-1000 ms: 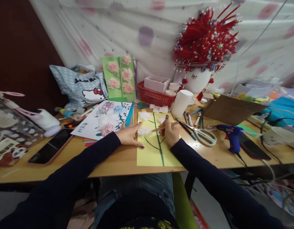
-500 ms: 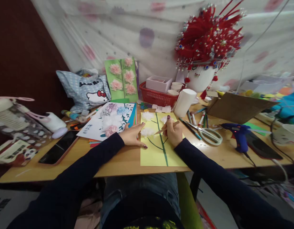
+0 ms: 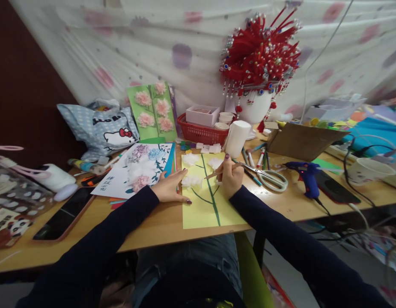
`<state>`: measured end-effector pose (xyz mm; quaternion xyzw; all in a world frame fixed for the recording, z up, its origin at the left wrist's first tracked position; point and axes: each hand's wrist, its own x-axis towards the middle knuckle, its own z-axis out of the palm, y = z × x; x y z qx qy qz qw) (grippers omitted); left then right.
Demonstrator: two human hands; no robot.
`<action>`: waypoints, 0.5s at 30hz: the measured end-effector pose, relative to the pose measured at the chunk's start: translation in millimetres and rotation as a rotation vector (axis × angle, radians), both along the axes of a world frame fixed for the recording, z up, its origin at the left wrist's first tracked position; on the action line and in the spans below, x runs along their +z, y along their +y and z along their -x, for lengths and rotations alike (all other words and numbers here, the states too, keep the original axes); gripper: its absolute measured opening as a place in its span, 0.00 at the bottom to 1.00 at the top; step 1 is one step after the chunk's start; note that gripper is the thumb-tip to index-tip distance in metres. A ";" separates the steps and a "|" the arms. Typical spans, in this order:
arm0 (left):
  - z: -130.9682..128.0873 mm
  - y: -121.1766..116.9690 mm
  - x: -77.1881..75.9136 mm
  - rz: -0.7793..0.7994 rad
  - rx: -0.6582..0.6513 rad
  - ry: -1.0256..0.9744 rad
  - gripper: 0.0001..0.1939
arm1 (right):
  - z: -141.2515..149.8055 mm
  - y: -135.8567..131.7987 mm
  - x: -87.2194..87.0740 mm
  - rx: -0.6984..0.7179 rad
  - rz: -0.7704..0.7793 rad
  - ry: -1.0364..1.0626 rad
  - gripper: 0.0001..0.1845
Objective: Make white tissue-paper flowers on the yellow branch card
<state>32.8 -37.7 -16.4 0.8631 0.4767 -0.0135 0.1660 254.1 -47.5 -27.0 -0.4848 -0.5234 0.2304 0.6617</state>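
Note:
A yellow sheet of paper [image 3: 198,216] lies in front of me with a dark green stem and branches drawn on it. White tissue-like flowers sit on its upper part, one at the left middle [image 3: 192,182], another at the top left [image 3: 190,159], a third [image 3: 215,163] partly behind my right hand. My right hand [image 3: 231,177] grips tan, pointed tweezers [image 3: 212,174], their tip just right of the left-middle flower. With fingers spread, my left hand [image 3: 168,187] rests flat by the sheet's left edge, its fingertips close to that flower.
Scissors [image 3: 271,180], pens and a white roll [image 3: 238,137] stand or lie right of the sheet. Farther right are a blue glue gun [image 3: 305,175] and a phone. A flower picture [image 3: 133,164] lies left. Behind are a red basket [image 3: 202,134] and a green flower card [image 3: 153,112].
The view has turned a little to the right, so everything sits farther left. My hands keep nearly the same pose, and the tweezers' tip stays beside the left-middle flower.

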 end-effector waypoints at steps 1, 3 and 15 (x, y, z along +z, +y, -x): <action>-0.2 -0.1 0.1 -0.005 -0.002 -0.003 0.59 | -0.7 -1.1 1.0 0.006 -0.025 0.031 0.35; -0.6 -0.4 0.3 -0.010 -0.005 -0.004 0.59 | -2.1 -3.4 1.4 0.083 -0.042 0.053 0.35; 0.6 0.8 -3.3 -0.003 -0.003 -0.012 0.60 | -2.9 -1.4 -6.7 0.184 0.090 -0.159 0.34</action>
